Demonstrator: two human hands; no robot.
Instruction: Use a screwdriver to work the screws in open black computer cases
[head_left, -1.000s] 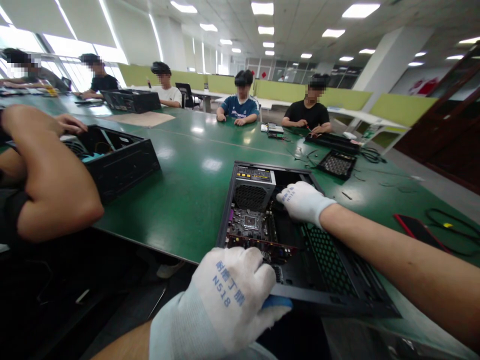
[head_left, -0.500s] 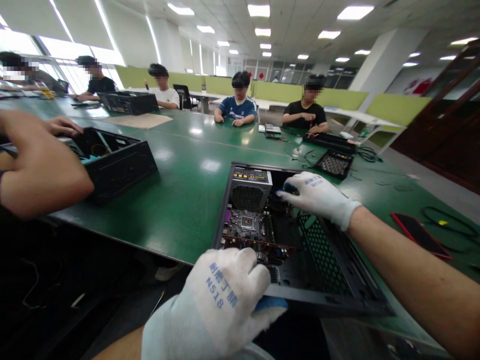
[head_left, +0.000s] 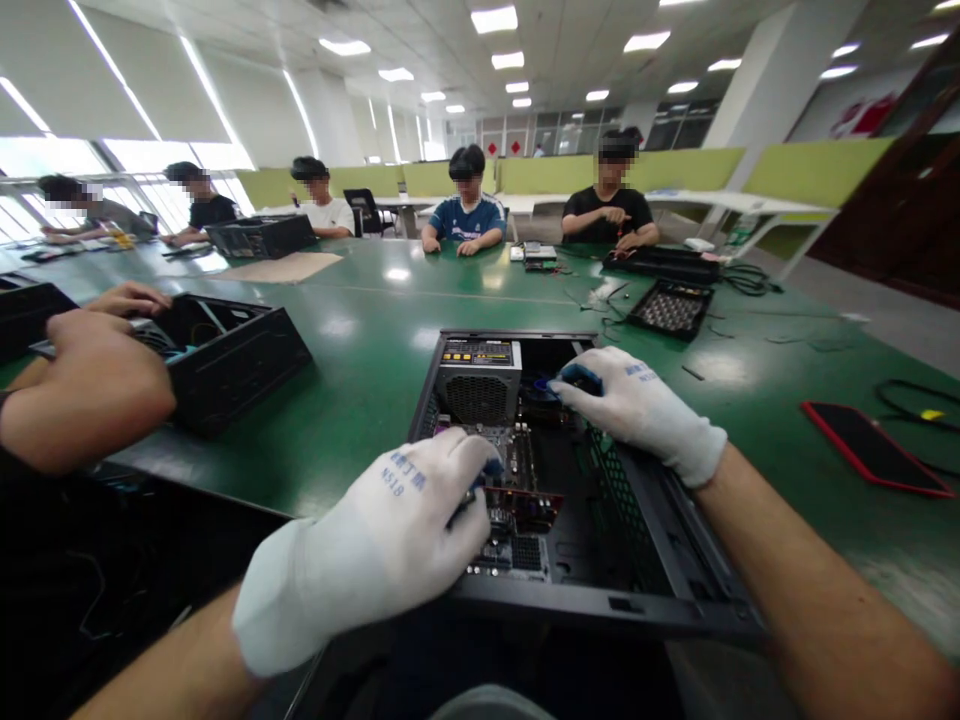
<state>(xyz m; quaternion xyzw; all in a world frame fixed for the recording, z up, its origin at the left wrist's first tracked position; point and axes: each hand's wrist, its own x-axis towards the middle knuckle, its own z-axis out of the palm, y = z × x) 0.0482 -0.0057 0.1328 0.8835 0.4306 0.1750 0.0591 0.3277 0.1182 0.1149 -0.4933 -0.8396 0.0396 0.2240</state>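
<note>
An open black computer case (head_left: 600,606) lies in front of me, with a power supply (head_left: 477,385) in its far left corner. Below that is the motherboard (head_left: 519,455), with a reddish expansion card (head_left: 536,508) across it. My left hand (head_left: 405,505), in a white glove with blue fingertips, hovers over the motherboard, thumb and fingers apart. My right hand (head_left: 626,395), gloved alike, reaches in from the right. Its thumb and fingers close on a dark part with a blue centre, apparently a cooling fan (head_left: 541,386); the fingers partly hide it.
On the green table (head_left: 360,370), a second black case (head_left: 240,370) stands left, with another person's hands (head_left: 112,340) at it. A red-edged phone (head_left: 874,448) and cable lie right. Beyond are a black perforated panel (head_left: 670,309) and several seated people.
My left hand has let go of the case's near edge and moved up over the motherboard. My right hand stays at the dark part. The view has shifted slightly.
</note>
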